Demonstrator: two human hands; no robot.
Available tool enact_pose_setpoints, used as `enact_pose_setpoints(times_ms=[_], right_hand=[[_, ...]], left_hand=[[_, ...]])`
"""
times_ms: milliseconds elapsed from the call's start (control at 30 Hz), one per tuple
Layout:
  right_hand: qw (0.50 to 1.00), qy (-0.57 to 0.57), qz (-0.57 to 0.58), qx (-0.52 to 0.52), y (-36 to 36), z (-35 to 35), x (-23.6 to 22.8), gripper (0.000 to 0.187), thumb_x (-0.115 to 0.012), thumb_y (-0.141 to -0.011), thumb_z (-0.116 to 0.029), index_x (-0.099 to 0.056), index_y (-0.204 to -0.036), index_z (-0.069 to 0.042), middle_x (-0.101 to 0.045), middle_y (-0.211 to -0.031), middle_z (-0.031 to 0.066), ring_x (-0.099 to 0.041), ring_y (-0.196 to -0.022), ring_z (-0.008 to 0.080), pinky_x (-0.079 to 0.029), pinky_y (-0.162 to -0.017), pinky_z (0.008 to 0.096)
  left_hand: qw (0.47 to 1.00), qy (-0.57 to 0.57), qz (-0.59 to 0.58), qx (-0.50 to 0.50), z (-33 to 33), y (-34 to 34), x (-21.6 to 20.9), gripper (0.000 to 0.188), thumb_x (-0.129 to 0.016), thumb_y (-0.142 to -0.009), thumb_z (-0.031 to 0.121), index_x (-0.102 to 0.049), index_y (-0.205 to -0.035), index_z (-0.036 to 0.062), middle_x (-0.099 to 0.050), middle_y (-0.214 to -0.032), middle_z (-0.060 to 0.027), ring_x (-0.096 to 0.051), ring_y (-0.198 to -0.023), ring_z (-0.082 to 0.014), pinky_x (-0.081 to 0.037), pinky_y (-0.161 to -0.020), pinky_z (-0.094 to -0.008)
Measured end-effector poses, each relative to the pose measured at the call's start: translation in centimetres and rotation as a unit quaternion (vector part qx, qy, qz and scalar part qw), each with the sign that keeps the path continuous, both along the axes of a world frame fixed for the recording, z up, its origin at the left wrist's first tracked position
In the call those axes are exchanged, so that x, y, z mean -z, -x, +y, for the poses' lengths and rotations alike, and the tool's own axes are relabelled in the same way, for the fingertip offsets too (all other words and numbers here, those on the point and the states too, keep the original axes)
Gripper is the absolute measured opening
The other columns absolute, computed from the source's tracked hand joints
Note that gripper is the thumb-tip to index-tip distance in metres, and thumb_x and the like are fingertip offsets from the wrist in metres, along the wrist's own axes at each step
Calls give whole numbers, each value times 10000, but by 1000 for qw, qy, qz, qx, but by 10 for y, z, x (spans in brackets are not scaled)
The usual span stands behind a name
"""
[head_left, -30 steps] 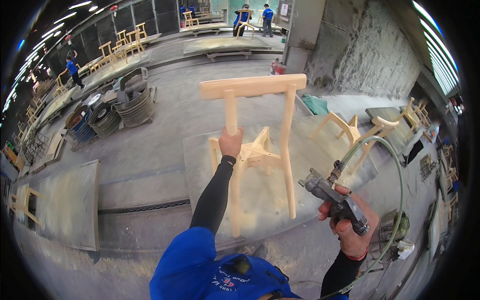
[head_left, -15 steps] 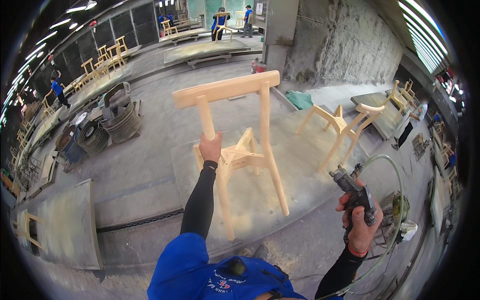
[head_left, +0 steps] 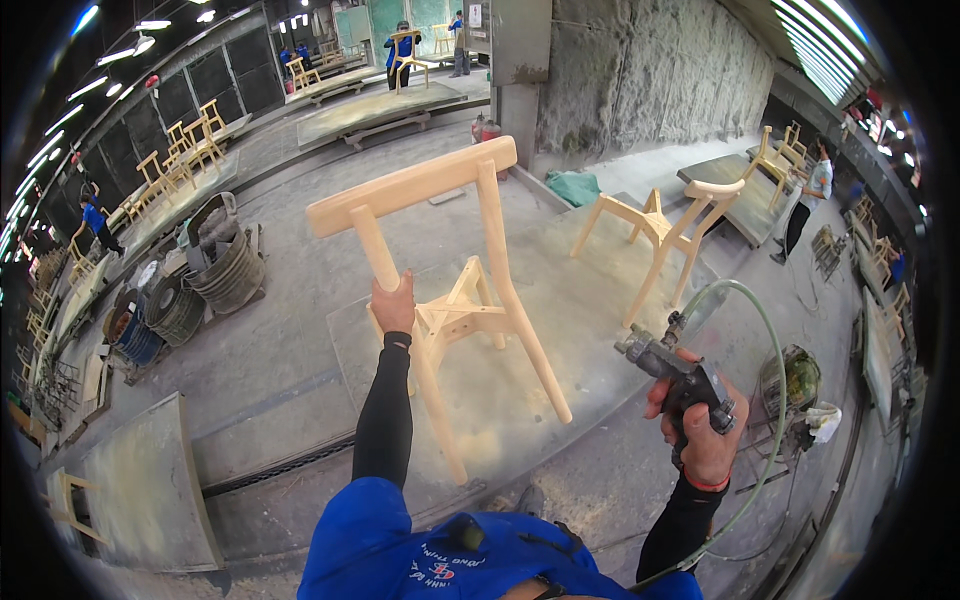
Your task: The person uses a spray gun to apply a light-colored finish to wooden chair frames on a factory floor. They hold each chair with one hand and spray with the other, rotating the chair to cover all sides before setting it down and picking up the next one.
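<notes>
A pale wooden chair frame [head_left: 500,265] stands before me on a dusty flat board [head_left: 590,350]; it has a curved top rail and crossed braces where a seat would sit. My left hand [head_left: 393,302] is closed round its left back post, below the rail. In my right hand [head_left: 708,425] is a dark spray gun [head_left: 680,375], gripped by its handle, with the nozzle toward the chair. A clear greenish hose [head_left: 775,360] loops from the gun down past my right forearm. Part of the trigger is hidden behind my fingers.
A second chair frame [head_left: 660,230] stands behind on the right. Grimy metal tubs [head_left: 225,265] are at the left. A low board [head_left: 150,485] lies at lower left. A mesh-covered container [head_left: 790,380] stands beyond my right hand. Co-workers [head_left: 808,200] stand farther off among more chairs.
The whole view has shifted, so the chair appears farther left. The spray gun has moved slightly left, toward the chair. My left hand keeps its hold on the post.
</notes>
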State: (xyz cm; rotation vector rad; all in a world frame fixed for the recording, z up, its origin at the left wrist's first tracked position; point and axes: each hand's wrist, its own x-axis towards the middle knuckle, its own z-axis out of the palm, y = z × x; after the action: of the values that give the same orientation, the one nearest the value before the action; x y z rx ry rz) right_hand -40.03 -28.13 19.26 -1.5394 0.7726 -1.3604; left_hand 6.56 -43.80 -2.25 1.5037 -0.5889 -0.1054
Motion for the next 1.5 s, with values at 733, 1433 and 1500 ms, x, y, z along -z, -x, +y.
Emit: enact_pose_setpoints(times_ms=[733,1433,1500], right_hand=[[992,24,3,122,23,-21,22,680,-704,-993,-459,-574,-1405,67,-704,-971,137,-666,-747,151,-406,-484,215],[994,-33,91,57,28,45,72,652,-801,-939,-315,-578,-1411,76,-744,-1015,161,-712,-887,202,-566,-789,330],[993,-45,95,44,22,46,79,605,-798,-941,-259,-589,-1407,65,-749,-1015,161,-711,-888,189,-569,-800,328]], left_hand=[[998,48,14,47,4,2,-7,376,-794,-914,319,-570,-997,30,-608,-694,-52,-601,-560,-162,-509,-528,-332],[974,82,-28,211,-9,-30,-7,662,-588,-989,653,-469,-1105,11,-593,-681,-77,-621,-559,-176,-529,-562,-324],[973,78,-23,214,-10,-28,-8,661,-589,-988,652,-471,-1102,12,-593,-682,-76,-622,-560,-174,-528,-558,-324]])
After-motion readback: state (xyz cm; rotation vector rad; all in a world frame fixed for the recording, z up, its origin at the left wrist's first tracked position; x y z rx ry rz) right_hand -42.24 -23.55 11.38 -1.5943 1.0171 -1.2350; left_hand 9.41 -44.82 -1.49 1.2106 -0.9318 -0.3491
